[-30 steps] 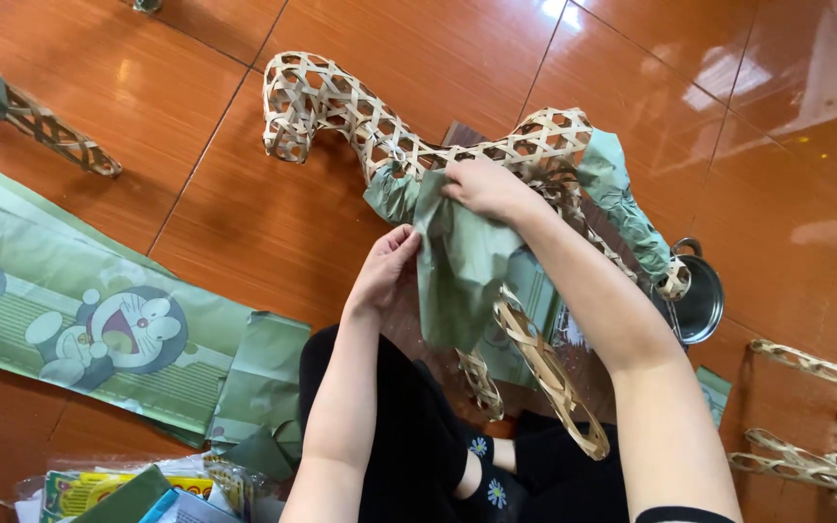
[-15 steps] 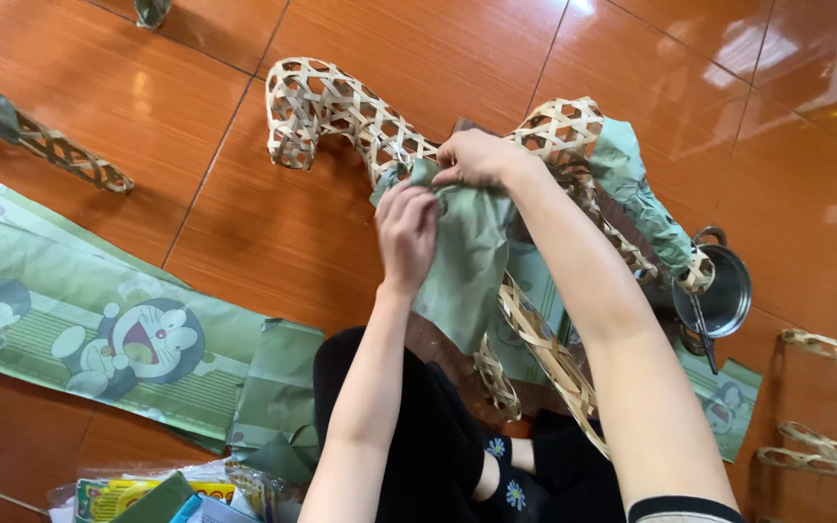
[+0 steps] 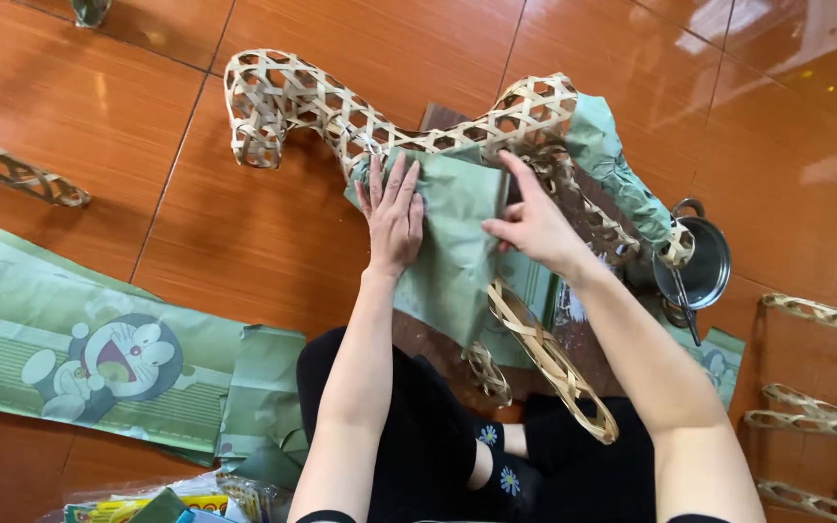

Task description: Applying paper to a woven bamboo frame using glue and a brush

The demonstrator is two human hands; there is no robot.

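Observation:
A woven bamboo frame shaped like an animal (image 3: 341, 102) lies on the red tiled floor in front of me. A sheet of green paper (image 3: 457, 252) is draped over its middle. My left hand (image 3: 391, 215) lies flat on the paper's left part, fingers spread, pressing it against the frame. My right hand (image 3: 532, 221) is at the paper's right edge, thumb and fingers pinching it by the lattice. More green paper (image 3: 612, 165) covers the frame's right end.
A long strip of green cartoon-printed paper (image 3: 99, 349) lies at the left. A small metal pot (image 3: 699, 266) with scissors (image 3: 682, 300) stands at the right. Other bamboo frame pieces (image 3: 816, 387) lie at the right edge and far left (image 3: 12, 174).
My left hand rose from the lower paper edge and now lies flat on the sheet. My right hand came down from the top of the frame to the paper's right edge.

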